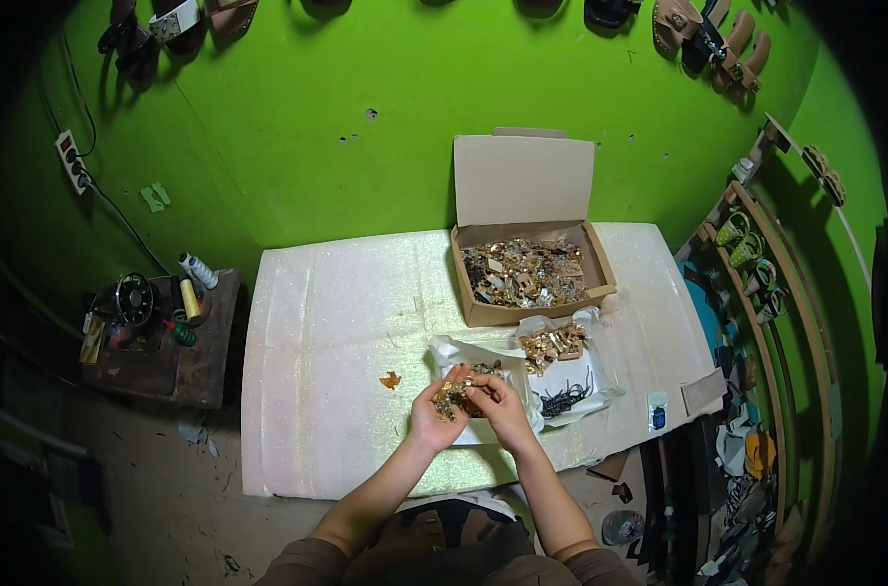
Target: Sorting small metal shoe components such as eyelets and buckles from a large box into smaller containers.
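Observation:
My left hand [430,422] is cupped palm up, with a small heap of gold and silver-coloured metal ornaments [451,398] lying in it. From the right, my right hand [505,408] reaches over the heap, its thumb and fingers pinched at the pieces; which piece they grip is too small to tell. Both hands are above a paper-lined white tray [444,349] with more small ornaments, partly hidden by my hands. Beside it, a second lined tray [561,373] has gold-coloured pieces [553,346] and dark stringy pieces [566,398].
An open cardboard box [524,180] full of mixed ornaments [527,273] stands at the table's back. A brown-gold scrap [390,380] lies on the shiny white table cover [317,371]. On the left, a small table [170,366] carries thread spools [198,272]. Wooden racks [771,322] with sandals are right.

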The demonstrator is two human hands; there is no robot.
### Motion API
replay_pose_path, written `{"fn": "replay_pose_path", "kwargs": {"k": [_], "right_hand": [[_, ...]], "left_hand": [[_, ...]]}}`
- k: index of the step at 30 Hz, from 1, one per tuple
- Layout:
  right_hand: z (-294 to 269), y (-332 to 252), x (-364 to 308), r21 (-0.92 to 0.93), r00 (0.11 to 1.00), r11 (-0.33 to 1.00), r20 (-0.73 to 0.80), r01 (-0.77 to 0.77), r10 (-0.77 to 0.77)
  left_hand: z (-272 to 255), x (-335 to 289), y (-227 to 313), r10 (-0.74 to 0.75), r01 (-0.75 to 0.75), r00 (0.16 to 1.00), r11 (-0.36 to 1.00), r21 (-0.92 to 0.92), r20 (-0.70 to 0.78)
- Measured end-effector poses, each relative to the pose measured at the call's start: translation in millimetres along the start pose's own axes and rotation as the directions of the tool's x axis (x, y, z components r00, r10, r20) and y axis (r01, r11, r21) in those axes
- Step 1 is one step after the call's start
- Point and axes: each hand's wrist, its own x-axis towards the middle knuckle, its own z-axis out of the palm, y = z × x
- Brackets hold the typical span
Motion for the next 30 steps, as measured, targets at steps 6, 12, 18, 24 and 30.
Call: {"fn": "replay_pose_path", "kwargs": {"k": [6,12,18,24,30], "right_hand": [[-13.5,-12.9,-5.0,-0.318,0.952,0.898,0.147,0.304,-0.27],[-28.7,-30.4,-2.9,-0.739,0.743,0.358,0.279,0.57,-0.608],[-79.8,-44.8,-0.6,-0.725,0.886,0.581,0.087,0.37,-0.455],[-123.1,-46.9,3.7,-0.529,0.984,0.835,-0.001,0.152,-0.179],[-148.8,-53.5,13.4,-0.064,0.978,0.987,0.139,-0.15,0.158]], "left_hand": [[1.3,1.8,-20.8,0.049,-0.049,0.999,0.999,0.016,0.013],[11.0,13.7,-47.1,0.094,-0.099,0.992,0.993,0.064,0.081],[20.7,25.4,-82.1,0.102,-0.101,0.994,0.994,-0.034,0.035],[30.7,36.9,-118.2,0.173,-0.182,0.983,0.97,-0.161,-0.066],[19.6,45.7,-142.1,0.226,-0.227,0.974,0.948,-0.222,-0.028]]}}
